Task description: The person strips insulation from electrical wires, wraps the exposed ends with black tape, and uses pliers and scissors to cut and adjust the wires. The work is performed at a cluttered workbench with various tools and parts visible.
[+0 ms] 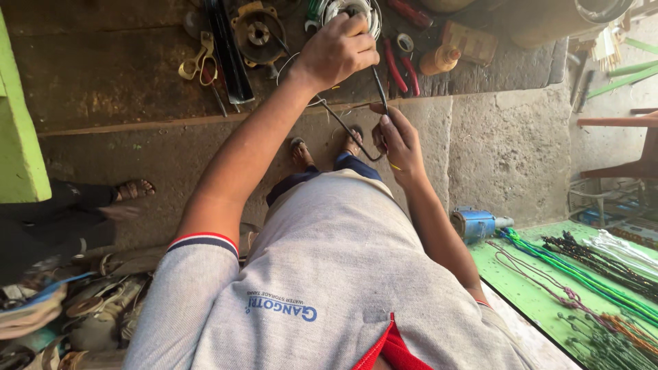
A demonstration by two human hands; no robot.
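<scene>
My left hand [336,51] is raised over a stone ledge and is closed around the upper end of a thin black cable [379,88], just in front of a white wire coil [356,8]. My right hand [401,144] is lower and pinches the same cable where it bends into a loop [356,140]. The cable runs between the two hands. Below them I see my grey shirt and my sandalled feet [301,154] on the stone floor.
The ledge holds yellow-handled scissors [195,63], a round metal motor part [259,33], red-handled pliers [397,65] and an orange bottle [439,60]. A blue motor [476,223] and coloured cords lie on a green table [541,288] at right. Another person's foot [133,190] is at left.
</scene>
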